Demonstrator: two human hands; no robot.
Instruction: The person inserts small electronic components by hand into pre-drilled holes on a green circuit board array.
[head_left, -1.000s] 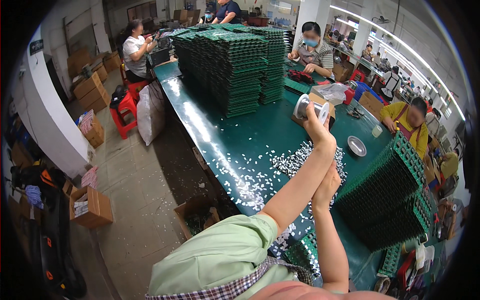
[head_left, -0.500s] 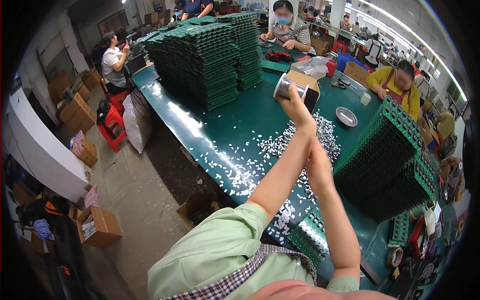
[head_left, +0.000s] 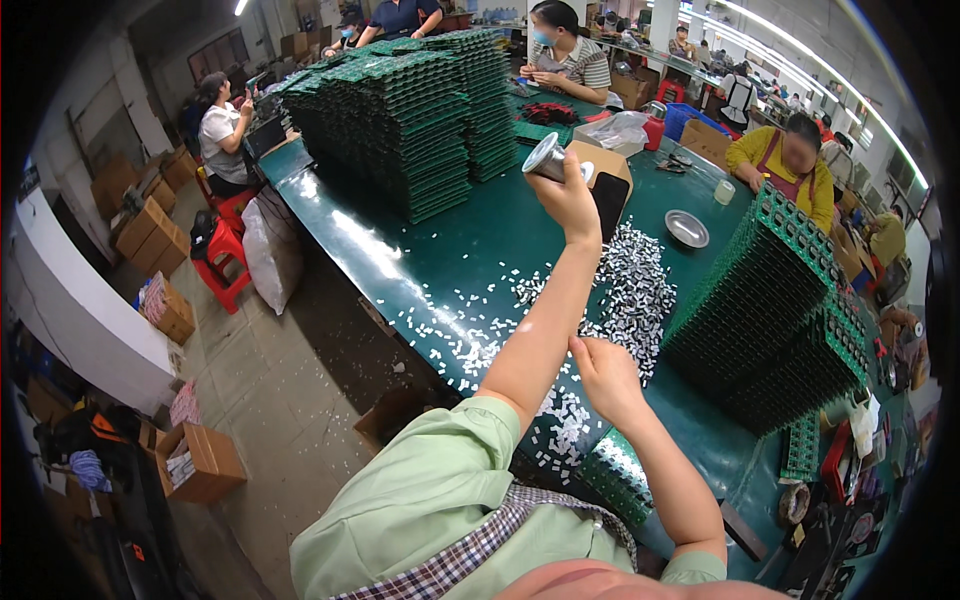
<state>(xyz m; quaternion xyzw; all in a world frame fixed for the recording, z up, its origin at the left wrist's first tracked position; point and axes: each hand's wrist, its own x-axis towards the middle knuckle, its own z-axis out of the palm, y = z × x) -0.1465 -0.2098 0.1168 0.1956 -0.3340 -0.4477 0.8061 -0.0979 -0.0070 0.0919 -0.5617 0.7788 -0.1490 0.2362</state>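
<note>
My left hand [head_left: 570,205] is raised over the green table, wrapped round a silver-grey wire spool [head_left: 545,156] that is tilted with one flange up. A small white speck lies on my left forearm. Close beside that forearm is my right hand [head_left: 608,380], its fingers curled in; whatever they may hold is hidden. Below and around both arms lies a heap of small white-and-dark pieces [head_left: 635,285], thinning out to the left. A green circuit-board panel [head_left: 615,470] lies near my body, by my right forearm.
Tall stacks of green circuit boards stand at the far left [head_left: 400,130] and right [head_left: 770,300]. Beyond the heap are an open cardboard box [head_left: 600,165] with a black phone-like slab, a metal dish [head_left: 687,229] and a small jar [head_left: 726,192]. Co-workers sit around the table.
My left hand has lifted the spool up and left, turning it. The right hand has drawn back toward me along the left forearm. The co-worker across the table has turned their head.
</note>
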